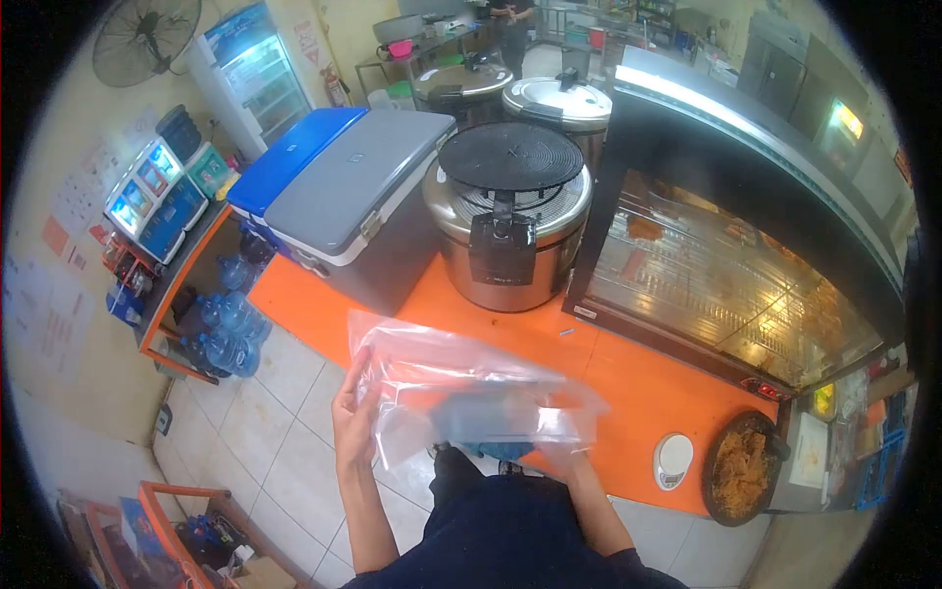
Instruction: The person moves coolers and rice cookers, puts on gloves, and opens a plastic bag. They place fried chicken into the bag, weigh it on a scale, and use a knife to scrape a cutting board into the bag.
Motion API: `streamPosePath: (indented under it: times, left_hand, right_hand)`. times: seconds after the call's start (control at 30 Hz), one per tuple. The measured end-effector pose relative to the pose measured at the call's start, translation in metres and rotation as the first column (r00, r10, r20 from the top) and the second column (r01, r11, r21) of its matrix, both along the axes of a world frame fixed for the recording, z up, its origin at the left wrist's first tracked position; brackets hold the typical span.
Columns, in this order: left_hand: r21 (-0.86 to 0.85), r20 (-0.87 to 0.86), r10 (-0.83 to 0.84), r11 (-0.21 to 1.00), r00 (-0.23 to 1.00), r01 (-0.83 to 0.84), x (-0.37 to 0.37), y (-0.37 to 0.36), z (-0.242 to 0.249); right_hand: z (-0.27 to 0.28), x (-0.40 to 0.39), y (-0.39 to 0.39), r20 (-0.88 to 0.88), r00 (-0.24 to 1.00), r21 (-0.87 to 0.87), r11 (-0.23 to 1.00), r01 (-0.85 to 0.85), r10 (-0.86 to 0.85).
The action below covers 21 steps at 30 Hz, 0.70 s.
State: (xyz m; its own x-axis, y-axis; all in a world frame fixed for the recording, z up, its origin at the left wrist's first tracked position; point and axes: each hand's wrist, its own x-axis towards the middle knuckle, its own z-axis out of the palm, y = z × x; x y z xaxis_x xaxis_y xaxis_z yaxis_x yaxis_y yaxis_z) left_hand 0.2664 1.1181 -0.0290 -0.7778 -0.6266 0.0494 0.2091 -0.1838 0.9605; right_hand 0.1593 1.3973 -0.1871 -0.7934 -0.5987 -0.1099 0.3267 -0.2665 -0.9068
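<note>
You stand at a long orange desk (628, 393) carrying a round steel rice cooker (508, 221). Below that cooker, your left hand (353, 417) grips the clear plastic bag's (461, 398) left edge; your right hand (561, 454) holds its right end, blurred behind plastic.

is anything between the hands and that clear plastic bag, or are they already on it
Nothing stands between them. The left hand grips the clear plastic bag at its left edge, and the right hand shows through the bag's lower right corner, above the orange counter.
</note>
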Motion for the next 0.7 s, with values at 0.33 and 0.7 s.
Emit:
streamPosePath:
  times: [0.33, 0.7]
  left_hand:
    - [-0.048, -0.011, -0.127, 0.991, 0.992, 0.126, -0.010, -0.005, -0.009]
    - [-0.092, 0.054, -0.191, 0.976, 0.980, 0.195, -0.002, -0.034, -0.049]
  right_hand:
    - [0.043, -0.040, -0.005, 0.442, 0.751, -0.812, 0.574, 0.102, 0.491]
    - [0.042, -0.054, -0.025, 0.244, 0.952, 0.138, 0.978, 0.155, -0.185]
